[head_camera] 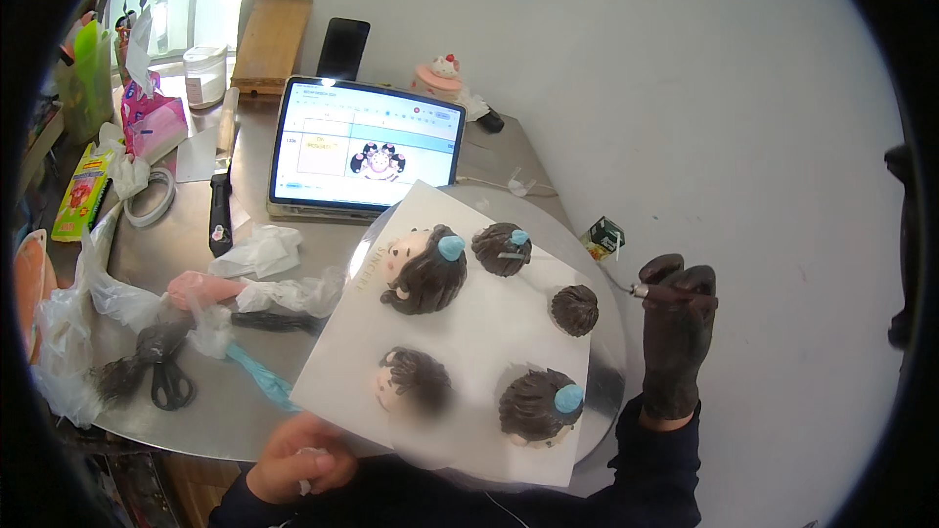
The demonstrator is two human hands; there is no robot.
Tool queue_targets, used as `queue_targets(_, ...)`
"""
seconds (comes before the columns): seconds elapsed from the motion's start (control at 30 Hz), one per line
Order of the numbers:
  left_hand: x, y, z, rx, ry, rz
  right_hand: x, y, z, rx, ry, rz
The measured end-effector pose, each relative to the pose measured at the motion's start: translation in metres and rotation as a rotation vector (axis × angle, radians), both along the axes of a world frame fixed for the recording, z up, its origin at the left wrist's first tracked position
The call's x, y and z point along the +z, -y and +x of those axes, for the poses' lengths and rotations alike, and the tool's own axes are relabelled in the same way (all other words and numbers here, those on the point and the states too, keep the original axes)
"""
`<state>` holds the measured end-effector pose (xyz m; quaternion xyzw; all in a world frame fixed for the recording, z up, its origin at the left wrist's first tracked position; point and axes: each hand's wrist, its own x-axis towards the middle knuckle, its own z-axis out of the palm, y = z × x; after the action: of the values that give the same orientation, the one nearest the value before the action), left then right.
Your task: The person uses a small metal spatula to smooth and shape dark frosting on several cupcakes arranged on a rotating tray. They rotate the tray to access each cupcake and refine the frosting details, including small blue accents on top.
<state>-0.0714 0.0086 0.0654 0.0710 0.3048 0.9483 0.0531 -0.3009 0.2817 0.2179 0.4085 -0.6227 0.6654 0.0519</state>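
Observation:
My right hand (678, 337), in a black glove, grips a small palette knife (645, 292) by its dark handle; the thin metal end points left. My bare left hand (304, 458) is closed around a crumpled white tissue (312, 484), beside the front left edge of a white square board (352, 374). On the board sit several rounded cake heads with ridged dark brown hair, among them one with a drawn face and side lock (433, 275). Blue dollops (568, 398) top some of them. A round metal turntable (612, 352) is under the board.
A tablet (367, 139) with a lit screen stands behind the board. To the left are piping bags (202, 290), black scissors (172, 385), a tape roll (150, 198) and a black-handled knife (220, 213). A green drink carton (604, 238) is at right, below a white wall (697, 88).

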Motion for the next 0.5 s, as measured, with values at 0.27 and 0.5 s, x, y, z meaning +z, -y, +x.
queue_targets(0.27,-0.006,0.001,0.001,-0.042,-0.039,0.027,-0.017,0.007,0.0,0.032,0.099,0.01)
queue_targets(0.5,-0.004,0.005,0.003,-0.11,0.0,-0.025,-0.019,0.014,-0.003,0.061,0.167,0.024)
